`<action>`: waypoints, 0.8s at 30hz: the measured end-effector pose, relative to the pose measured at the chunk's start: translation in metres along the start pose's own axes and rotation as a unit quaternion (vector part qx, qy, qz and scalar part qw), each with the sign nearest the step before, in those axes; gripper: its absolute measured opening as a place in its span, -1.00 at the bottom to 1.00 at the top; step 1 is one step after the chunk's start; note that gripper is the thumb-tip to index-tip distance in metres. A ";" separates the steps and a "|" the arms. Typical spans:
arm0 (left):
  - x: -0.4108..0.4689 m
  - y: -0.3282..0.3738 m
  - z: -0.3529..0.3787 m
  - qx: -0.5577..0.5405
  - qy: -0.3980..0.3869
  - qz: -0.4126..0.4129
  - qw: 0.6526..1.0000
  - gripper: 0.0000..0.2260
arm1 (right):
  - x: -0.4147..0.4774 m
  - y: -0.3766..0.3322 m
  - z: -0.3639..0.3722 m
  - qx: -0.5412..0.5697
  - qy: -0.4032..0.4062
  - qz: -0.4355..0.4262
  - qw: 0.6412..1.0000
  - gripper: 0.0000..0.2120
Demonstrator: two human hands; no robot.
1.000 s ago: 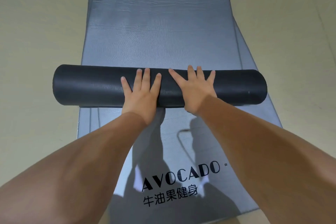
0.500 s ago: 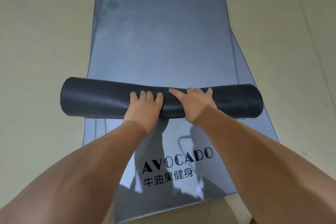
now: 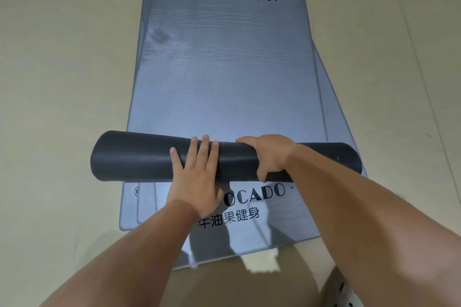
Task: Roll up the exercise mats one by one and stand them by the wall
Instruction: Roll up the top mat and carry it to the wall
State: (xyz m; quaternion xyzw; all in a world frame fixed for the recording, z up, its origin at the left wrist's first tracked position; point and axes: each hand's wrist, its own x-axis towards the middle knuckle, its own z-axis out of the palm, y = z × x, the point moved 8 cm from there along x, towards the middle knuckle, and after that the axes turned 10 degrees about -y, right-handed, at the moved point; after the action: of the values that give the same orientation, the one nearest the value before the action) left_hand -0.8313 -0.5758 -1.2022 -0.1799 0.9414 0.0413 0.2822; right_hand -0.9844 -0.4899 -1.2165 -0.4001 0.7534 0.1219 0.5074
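A dark roll (image 3: 139, 161) of exercise mat lies crosswise on the flat grey part of the same mat (image 3: 224, 77), which carries black AVOCADO GYM lettering at its far end. My left hand (image 3: 197, 177) presses flat on the middle of the roll with straight fingers. My right hand (image 3: 268, 154) grips the roll just to the right, fingers curled over the top and thumb under the near side. More grey mats (image 3: 139, 203) lie stacked beneath, their edges showing at the left and right.
Beige floor (image 3: 62, 82) surrounds the mat stack on both sides. A pale shoe with small holes (image 3: 341, 291) shows at the bottom right. No wall is in view.
The view tilted up, showing the far lettering. My right hand went from flat on the roll to curled round it. My left hand's fingers straightened flat across the roll.
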 end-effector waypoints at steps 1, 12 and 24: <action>-0.001 0.001 0.006 -0.011 0.007 -0.006 1.000 -0.07 | 0.001 0.001 -0.001 0.002 0.004 -0.001 1.000 0.11; 0.050 -0.017 -0.011 -0.084 0.026 0.001 0.996 -0.24 | -0.023 -0.020 0.029 -0.022 0.281 0.049 0.958 0.01; 0.069 -0.014 -0.028 -0.086 0.097 -0.001 0.992 -0.31 | 0.011 0.010 0.003 0.042 0.291 0.098 0.951 -0.13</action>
State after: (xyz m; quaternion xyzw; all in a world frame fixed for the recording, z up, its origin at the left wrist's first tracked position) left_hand -0.8945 -0.6162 -1.2159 -0.2080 0.9571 0.1037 0.1733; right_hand -0.9917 -0.4868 -1.2298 -0.3204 0.9084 0.0173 0.2681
